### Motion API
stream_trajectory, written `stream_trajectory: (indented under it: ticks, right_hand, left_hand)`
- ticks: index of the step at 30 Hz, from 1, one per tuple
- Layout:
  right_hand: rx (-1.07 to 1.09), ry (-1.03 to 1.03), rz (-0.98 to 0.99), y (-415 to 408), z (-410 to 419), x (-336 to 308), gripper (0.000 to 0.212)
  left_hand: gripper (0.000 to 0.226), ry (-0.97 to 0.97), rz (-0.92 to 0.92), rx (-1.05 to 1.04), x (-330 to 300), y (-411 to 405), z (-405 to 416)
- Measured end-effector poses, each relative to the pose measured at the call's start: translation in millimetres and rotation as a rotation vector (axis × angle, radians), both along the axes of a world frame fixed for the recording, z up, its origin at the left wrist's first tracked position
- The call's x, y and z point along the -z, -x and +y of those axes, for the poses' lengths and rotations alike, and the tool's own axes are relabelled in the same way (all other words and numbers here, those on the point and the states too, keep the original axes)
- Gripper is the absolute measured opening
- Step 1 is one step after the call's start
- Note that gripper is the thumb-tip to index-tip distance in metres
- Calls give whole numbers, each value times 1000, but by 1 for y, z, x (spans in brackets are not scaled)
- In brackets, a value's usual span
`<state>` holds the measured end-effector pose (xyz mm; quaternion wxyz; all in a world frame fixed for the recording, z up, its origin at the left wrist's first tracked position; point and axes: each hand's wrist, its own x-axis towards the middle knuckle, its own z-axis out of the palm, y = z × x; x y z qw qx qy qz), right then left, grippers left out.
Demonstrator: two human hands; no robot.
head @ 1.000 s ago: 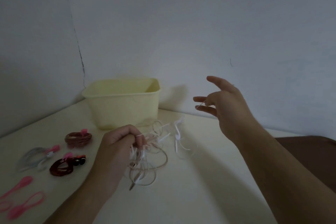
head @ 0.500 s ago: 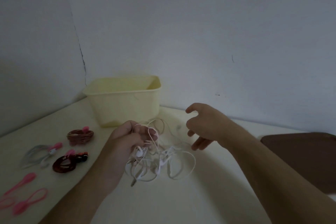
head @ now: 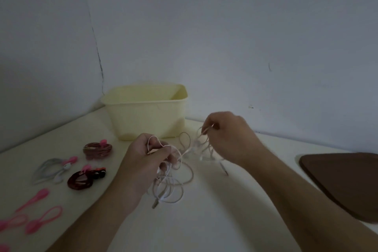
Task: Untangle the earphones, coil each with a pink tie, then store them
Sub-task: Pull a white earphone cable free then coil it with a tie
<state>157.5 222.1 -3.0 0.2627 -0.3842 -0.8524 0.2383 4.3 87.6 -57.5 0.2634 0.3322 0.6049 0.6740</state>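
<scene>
A tangle of white earphones [head: 173, 188] hangs above the cream table [head: 204, 221] between my hands. My left hand [head: 147, 157] grips a bunch of its loops, with the jack dangling below. My right hand [head: 227, 135] pinches other strands of the same tangle, a little higher and to the right. Three coiled earphones with pink ties lie at the left: a brownish coil [head: 97, 149], a grey-white coil [head: 55, 168] and a dark red coil [head: 83, 178]. Loose pink ties [head: 38, 217] lie at the near left.
A pale yellow open bin [head: 147, 114] stands at the back against the wall corner. A dark brown flat board [head: 345, 182] lies at the right edge of the table.
My right hand came down from mid-air to the tangle and now pinches its strands. My left hand kept its grip and lifted the bunch slightly.
</scene>
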Motion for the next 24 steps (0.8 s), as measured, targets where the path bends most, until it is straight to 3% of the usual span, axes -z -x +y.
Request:
stream_trajectory:
  ticks: [4,10,13,16,21,24]
  right_hand:
    - [53,176,357,1,1,1,23]
    - [-15,626,645,-1,-1,-6,19]
    - [-31,749,757,-4,2,-8,16]
    - [-58,777,828,-5,7,-6,18]
    - [-128,677,704,-4,5,-2,22]
    - [-167,646,640,-2,1,0,21]
  left_hand:
    - [19,-50,-53,-47,0,2,2]
    - [12,-184,-189,-92,-2,6,1]
    - [27,-175,-219,-94,-1,9,1]
    - [36,-80,-21,-78,-1,8,-2]
    - [7,40,332,60,2,-5,-2]
    - [6,61,481,140,7,-7,-2]
